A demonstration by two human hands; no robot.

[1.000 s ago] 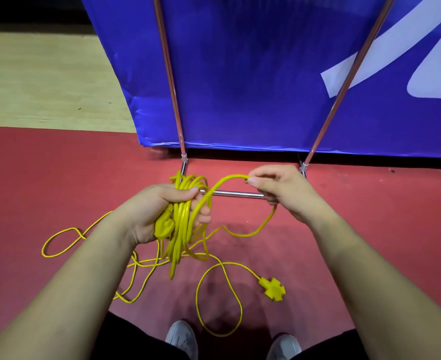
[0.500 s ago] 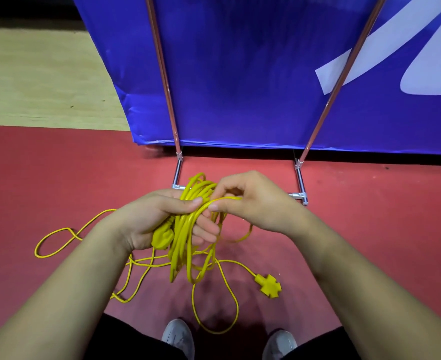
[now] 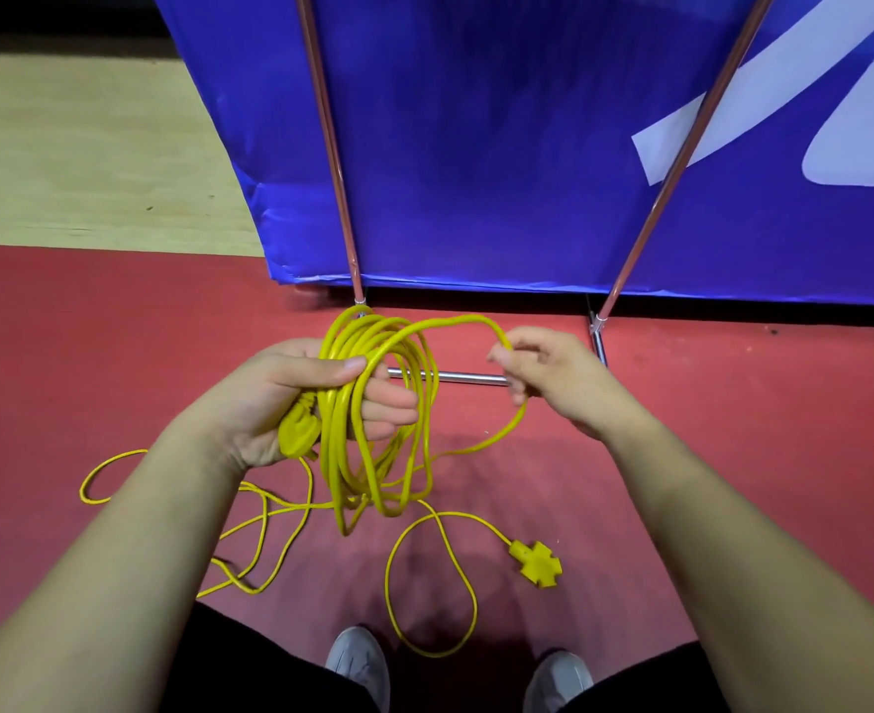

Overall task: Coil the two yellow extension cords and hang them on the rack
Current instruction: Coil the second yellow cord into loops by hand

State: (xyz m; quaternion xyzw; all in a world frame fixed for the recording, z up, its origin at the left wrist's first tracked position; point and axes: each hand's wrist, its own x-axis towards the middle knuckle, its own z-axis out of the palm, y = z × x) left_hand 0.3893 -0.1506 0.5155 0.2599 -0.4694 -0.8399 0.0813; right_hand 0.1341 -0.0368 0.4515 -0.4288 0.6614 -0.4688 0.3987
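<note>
My left hand [image 3: 290, 403] grips a bundle of several loops of yellow extension cord [image 3: 373, 419], with the cord's plug [image 3: 298, 429] lying in its palm. My right hand [image 3: 548, 378] pinches a fresh loop of the same cord, held out to the right of the bundle. The rest of the cord trails down to the red floor and ends in a yellow cross-shaped socket [image 3: 536, 564]. More loose yellow cord [image 3: 249, 532] lies on the floor at the left. The rack's two slanted poles [image 3: 329, 146] and its low crossbar [image 3: 468, 378] stand just behind my hands.
A blue banner [image 3: 501, 146] with white lettering hangs behind the rack. The floor is red mat [image 3: 90, 352], with pale wood flooring [image 3: 79, 156] at the upper left. My two grey shoes [image 3: 360, 666] show at the bottom edge.
My right hand laid a loop against the bundle, then moved back out to the right, drawing up another loop. The trailing cord on the floor has shortened a little.
</note>
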